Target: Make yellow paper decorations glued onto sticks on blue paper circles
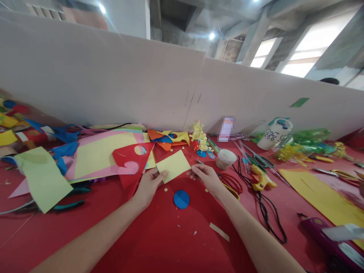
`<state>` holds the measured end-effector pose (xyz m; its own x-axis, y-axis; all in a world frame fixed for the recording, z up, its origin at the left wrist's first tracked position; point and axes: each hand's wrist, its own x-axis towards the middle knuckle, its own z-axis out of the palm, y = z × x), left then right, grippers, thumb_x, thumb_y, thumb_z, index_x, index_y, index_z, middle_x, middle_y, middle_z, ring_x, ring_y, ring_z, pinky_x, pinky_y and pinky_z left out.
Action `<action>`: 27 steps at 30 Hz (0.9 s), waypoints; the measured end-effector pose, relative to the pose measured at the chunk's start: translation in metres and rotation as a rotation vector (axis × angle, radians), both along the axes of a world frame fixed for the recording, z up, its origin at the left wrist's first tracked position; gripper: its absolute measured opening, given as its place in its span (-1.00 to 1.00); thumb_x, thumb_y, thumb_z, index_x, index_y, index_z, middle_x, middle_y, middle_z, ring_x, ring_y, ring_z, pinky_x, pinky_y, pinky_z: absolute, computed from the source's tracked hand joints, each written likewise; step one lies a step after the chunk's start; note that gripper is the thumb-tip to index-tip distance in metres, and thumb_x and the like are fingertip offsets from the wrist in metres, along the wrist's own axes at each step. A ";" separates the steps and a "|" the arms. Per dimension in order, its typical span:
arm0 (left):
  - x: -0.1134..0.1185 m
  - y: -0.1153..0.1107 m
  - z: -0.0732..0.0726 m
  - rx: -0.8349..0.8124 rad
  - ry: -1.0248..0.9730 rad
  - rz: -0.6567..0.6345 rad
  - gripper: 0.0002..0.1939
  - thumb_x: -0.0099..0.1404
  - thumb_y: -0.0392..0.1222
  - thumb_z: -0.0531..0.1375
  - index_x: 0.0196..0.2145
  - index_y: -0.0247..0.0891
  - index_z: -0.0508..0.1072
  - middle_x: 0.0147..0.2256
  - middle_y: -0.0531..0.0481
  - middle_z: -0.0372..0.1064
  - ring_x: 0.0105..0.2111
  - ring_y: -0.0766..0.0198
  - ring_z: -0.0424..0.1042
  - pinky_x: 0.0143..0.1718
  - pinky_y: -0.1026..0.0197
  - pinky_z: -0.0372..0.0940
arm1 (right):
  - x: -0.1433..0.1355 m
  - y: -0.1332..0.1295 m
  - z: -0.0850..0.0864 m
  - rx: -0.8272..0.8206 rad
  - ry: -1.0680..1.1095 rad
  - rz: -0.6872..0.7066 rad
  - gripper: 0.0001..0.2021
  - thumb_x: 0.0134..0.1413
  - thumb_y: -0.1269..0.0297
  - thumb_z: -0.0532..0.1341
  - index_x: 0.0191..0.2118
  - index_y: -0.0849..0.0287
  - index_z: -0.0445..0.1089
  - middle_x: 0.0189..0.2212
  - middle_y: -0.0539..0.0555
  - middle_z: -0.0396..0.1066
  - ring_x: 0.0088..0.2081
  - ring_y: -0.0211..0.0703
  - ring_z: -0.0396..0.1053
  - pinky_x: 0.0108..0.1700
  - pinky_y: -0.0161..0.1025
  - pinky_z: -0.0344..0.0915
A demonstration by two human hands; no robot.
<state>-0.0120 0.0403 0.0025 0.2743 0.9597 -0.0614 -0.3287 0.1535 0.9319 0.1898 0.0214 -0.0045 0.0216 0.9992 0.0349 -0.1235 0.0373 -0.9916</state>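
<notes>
A small pale yellow paper (174,166) is held up above the red table. My left hand (149,185) pinches its lower left corner between thumb and fingers. At its right corner my right hand (206,177) has thumb and fingertips pressed together on the edge. Below the paper a blue disc (181,199) lies flat on the table. A red sheet with cut-out holes (132,167) lies just left of my left hand. A round white tub (225,158) stands beyond my right hand.
Stacked coloured sheets (96,153) lie at left, near teal-handled pliers (68,205). At right are a yellow glue gun (262,180) with a black cord, scissors (263,161), a white bottle (274,133), yellow sheets (321,197) and a purple tool (327,239). A white partition (113,79) stands behind.
</notes>
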 end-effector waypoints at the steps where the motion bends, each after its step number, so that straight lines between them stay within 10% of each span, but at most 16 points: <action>1: 0.000 0.000 0.000 0.002 -0.004 -0.007 -0.67 -0.05 -0.13 0.33 -0.30 -0.35 0.50 -0.31 -0.11 0.53 -0.31 0.09 0.48 -0.24 0.09 0.35 | 0.000 0.000 0.000 0.001 -0.007 -0.002 -0.72 -0.18 0.05 0.29 -0.46 0.19 0.42 -0.53 0.04 0.47 -0.54 -0.30 0.33 -0.45 -0.32 0.26; 27: -0.001 0.001 -0.004 0.019 0.007 -0.014 -0.68 -0.02 -0.13 0.32 -0.29 -0.34 0.50 -0.29 -0.12 0.52 -0.31 0.10 0.48 -0.28 0.12 0.35 | -0.001 0.000 -0.001 0.061 -0.139 -0.030 -0.72 -0.18 0.05 0.28 -0.46 0.19 0.41 -0.58 0.03 0.44 -0.56 -0.26 0.33 -0.46 -0.29 0.28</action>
